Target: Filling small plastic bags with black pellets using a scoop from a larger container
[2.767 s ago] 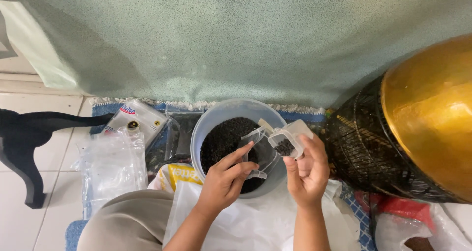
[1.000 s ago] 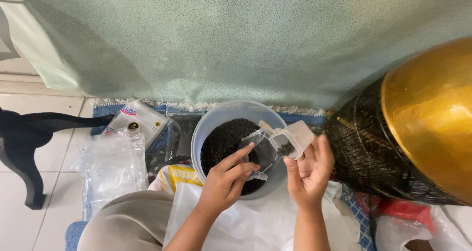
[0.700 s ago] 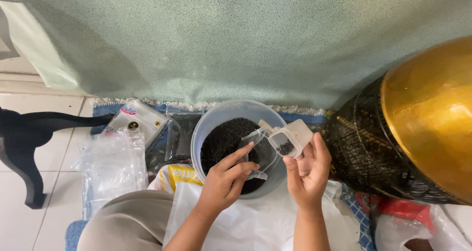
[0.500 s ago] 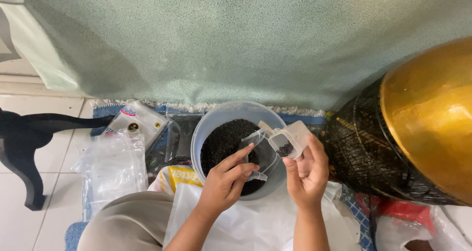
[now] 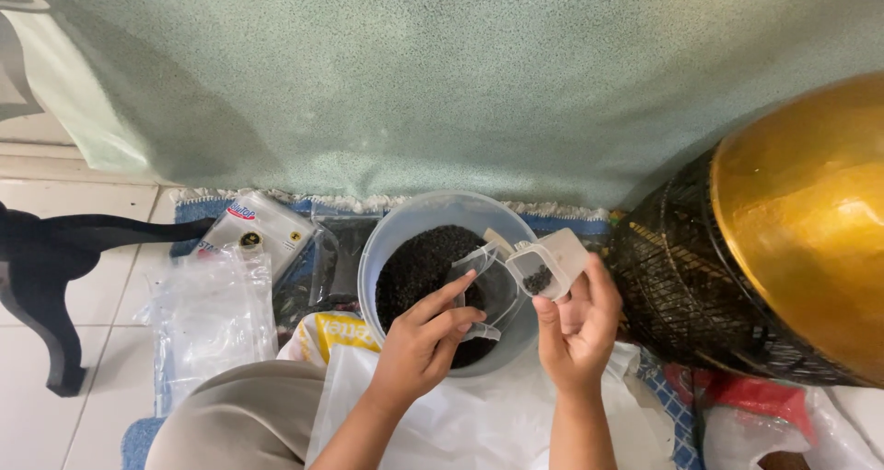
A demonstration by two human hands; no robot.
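Both hands [image 5: 497, 327] unmoved, scoop [image 5: 548, 266] tipped lower

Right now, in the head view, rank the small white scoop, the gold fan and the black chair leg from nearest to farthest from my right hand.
1. Small white scoop, held in the right hand.
2. Gold fan, on the right side.
3. Black chair leg, far left.
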